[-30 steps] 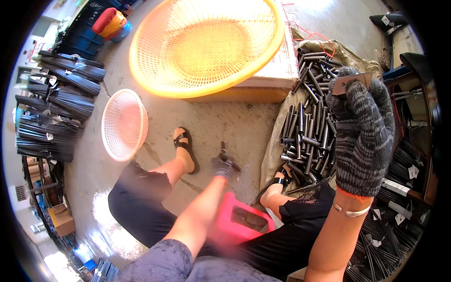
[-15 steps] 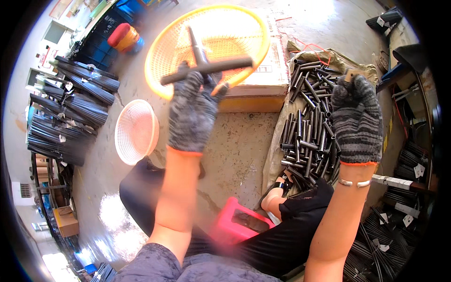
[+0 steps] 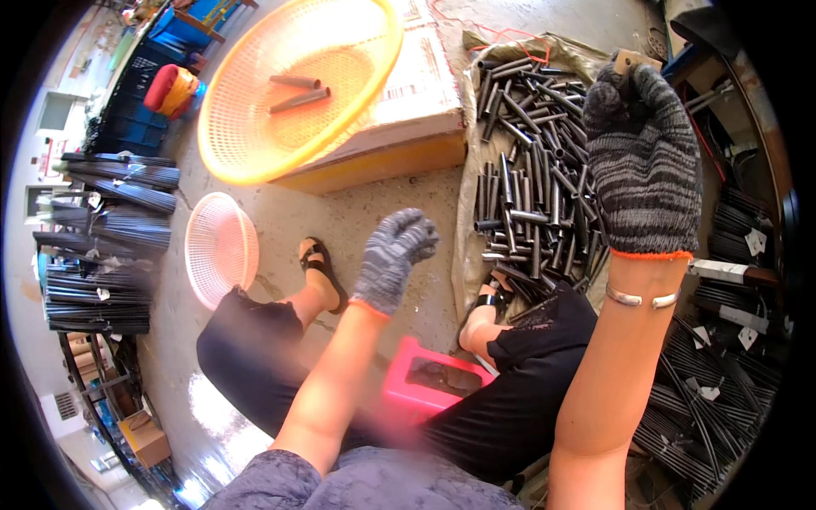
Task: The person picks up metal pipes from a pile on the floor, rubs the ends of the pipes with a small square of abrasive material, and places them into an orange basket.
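Observation:
My left hand (image 3: 394,260), in a grey striped knit glove, hangs over the floor between the basket and my knees. Its fingers are curled and nothing shows in them. Raised at the right, my right hand (image 3: 643,161) wears a matching glove. It grips a small flat tan piece with a hole (image 3: 627,63) at its fingertips. Two short dark tubes (image 3: 299,100) lie inside the large yellow-orange plastic basket (image 3: 223,161). Beneath my right hand and to its left, a heap of short black tubes (image 3: 531,183) is spread on a tan sack (image 3: 463,246).
The basket leans on a cardboard box (image 3: 425,144). A smaller pink basket (image 3: 223,251) stands on the floor at left. Bundles of long black rods (image 3: 98,302) are stacked at far left, with more rods (image 3: 693,408) at right. A pink plastic stool (image 3: 404,387) is between my legs.
My left hand has dropped from above the basket toward me; the two tubes it held crosswise are now gone from it, and two tubes lie in the basket. My right hand still grips the tan piece.

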`<state>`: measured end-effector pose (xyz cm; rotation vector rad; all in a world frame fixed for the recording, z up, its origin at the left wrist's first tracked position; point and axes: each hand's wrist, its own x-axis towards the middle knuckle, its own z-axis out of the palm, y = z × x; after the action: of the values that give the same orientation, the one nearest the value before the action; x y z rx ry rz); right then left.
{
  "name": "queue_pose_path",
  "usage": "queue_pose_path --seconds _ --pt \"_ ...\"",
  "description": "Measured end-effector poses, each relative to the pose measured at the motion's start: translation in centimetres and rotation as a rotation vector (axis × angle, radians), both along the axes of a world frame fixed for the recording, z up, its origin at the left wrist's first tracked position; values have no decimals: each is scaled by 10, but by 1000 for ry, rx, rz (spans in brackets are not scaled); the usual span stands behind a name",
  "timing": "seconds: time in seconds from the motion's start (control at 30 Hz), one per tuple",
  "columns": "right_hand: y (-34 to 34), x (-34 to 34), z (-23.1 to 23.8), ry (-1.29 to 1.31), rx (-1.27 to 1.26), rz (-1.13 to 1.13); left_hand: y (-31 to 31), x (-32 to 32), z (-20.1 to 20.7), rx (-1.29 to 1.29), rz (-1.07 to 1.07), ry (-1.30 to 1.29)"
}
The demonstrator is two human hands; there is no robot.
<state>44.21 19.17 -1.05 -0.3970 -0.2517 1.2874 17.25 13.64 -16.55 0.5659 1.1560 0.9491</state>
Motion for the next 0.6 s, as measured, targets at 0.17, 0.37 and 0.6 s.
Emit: queue_pose_path --seconds 0.17,0.37,0.6 --pt "-10 21 4 13 -22 -27 -9 56 -69 -118 -341 171" --pt "-7 23 -9 64 -55 -27 -17 85 -150 380 -723 1113" --pt "-12 18 -18 73 -20 -25 28 95 -189 291 -728 1040"
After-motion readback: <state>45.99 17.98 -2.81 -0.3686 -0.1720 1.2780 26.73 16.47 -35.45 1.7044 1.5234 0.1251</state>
